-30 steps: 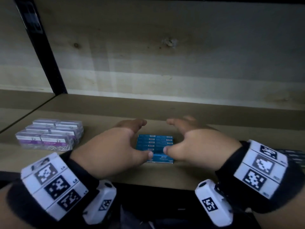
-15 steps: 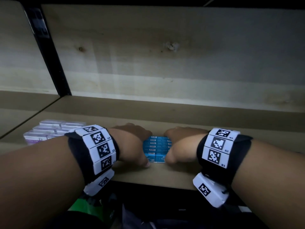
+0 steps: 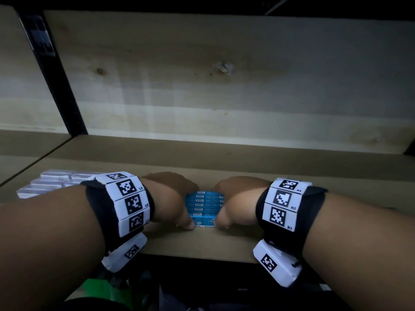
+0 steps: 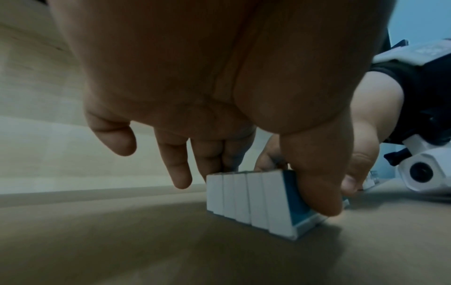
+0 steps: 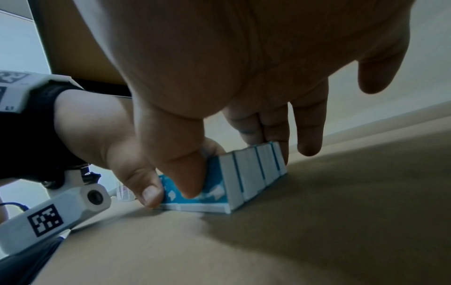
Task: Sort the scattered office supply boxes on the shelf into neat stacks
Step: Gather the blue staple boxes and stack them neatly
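A block of several blue staple boxes (image 3: 204, 207) stands on edge on the wooden shelf (image 3: 202, 245) near its front edge. My left hand (image 3: 173, 198) grips its left end, thumb on the near face and fingers behind. My right hand (image 3: 235, 200) grips the right end the same way. In the left wrist view the white box ends (image 4: 246, 200) show side by side, with the thumb (image 4: 314, 189) on the blue front. In the right wrist view both thumbs press the blue front (image 5: 207, 190) of the block (image 5: 253, 173).
A group of purple-and-clear paper clip boxes (image 3: 47, 185) lies at the shelf's left, partly behind my left wrist. A black upright post (image 3: 56, 81) stands at the back left. The wooden back panel (image 3: 224, 86) closes the shelf behind.
Both arms have reached further in, so the wrists now cover the hands from above. The hands closed in from the sides and now clamp the blue block between them.
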